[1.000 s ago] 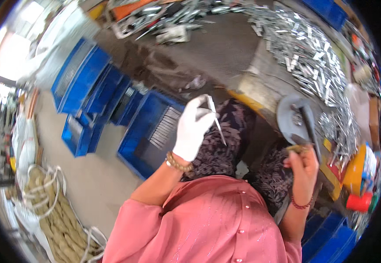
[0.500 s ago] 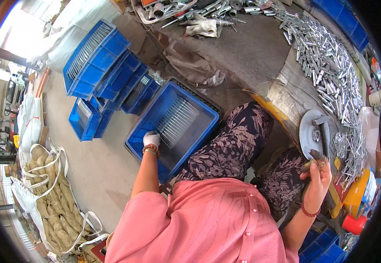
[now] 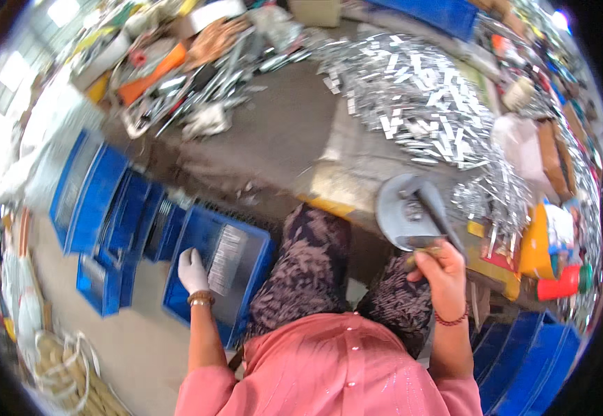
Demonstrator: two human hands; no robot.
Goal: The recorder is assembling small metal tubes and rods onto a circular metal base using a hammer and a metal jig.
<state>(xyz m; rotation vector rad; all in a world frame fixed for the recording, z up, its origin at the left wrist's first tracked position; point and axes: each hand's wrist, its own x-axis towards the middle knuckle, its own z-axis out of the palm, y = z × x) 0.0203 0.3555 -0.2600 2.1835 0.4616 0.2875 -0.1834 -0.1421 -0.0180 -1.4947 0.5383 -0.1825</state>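
My left hand (image 3: 193, 270), in a white glove with bare wrist and beads, hovers over the left side of a blue plastic bin (image 3: 260, 256). Its fingers are closed together; whatever they may hold does not show. Thin silver rods (image 3: 226, 258) lie side by side inside the bin. At the bench edge, my right hand (image 3: 443, 274) has thumb and fingers pinched, with dark brownish material about the tips, too blurred to name. Just beyond it, a round grey plate (image 3: 393, 208) bears a dark bar (image 3: 432, 208) and small metal pieces.
A big heap of short silver metal tubes (image 3: 419, 90) covers the bench's far right. Stacked blue bins (image 3: 97, 201) stand at left, more blue bins (image 3: 530, 364) at lower right. Tools (image 3: 197, 90) and a white cloth (image 3: 208, 119) lie at the far left; a red container (image 3: 558, 284) sits right.
The view has swung toward the bench on the right. My left hand has come up off the rods to the bin's left side. My right hand stays beside the grey plate.
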